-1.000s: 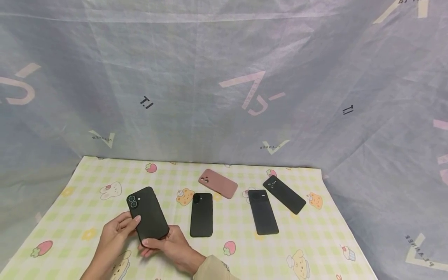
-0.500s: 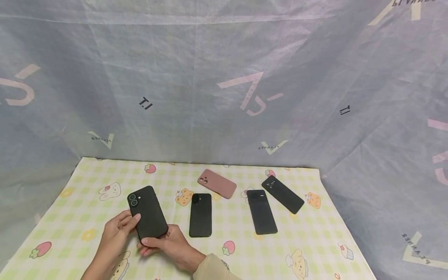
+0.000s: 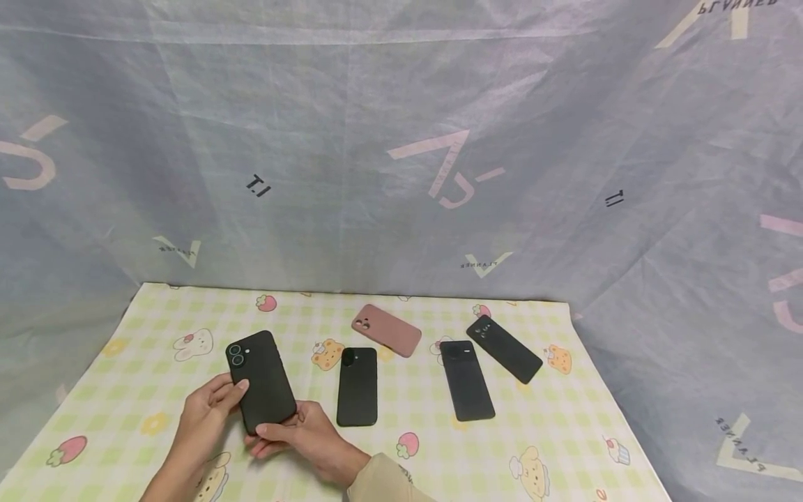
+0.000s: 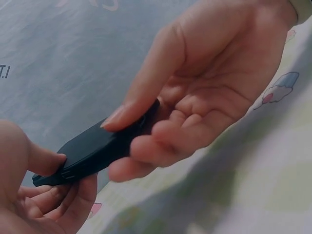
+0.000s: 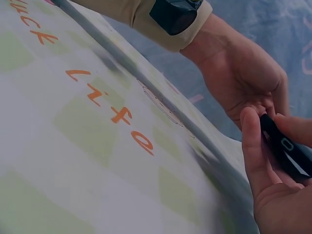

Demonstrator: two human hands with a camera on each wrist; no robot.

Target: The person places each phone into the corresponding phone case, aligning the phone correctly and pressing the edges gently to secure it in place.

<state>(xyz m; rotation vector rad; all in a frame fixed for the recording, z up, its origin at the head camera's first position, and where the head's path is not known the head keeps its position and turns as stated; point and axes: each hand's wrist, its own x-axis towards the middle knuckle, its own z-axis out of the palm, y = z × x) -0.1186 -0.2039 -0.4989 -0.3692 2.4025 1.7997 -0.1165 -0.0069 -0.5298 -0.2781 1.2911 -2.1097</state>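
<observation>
A black phone (image 3: 266, 390), its back with two ringed camera lenses facing up, is held tilted over the left part of the table. My left hand (image 3: 208, 411) pinches its left long edge, thumb on the back. At its lower end my right hand (image 3: 316, 443) grips the corner area, thumb on the back and fingers beneath. From the left wrist view, the phone (image 4: 92, 146) shows edge-on between both hands, with side buttons near the left thumb. In the right wrist view, part of its narrow end (image 5: 285, 146) shows by the right fingers, with a pale slit along it.
On the checked tablecloth (image 3: 251, 481) lie a black phone-shaped piece (image 3: 357, 390), a pink phone case (image 3: 392, 333) and two more dark phone-shaped pieces (image 3: 467, 383) to the right. Grey printed fabric (image 3: 351, 139) hangs behind and at the sides.
Both hands keep nearly the same hold, with the phone a touch higher in the view. The head view has shifted slightly; the pieces on the table stay put.
</observation>
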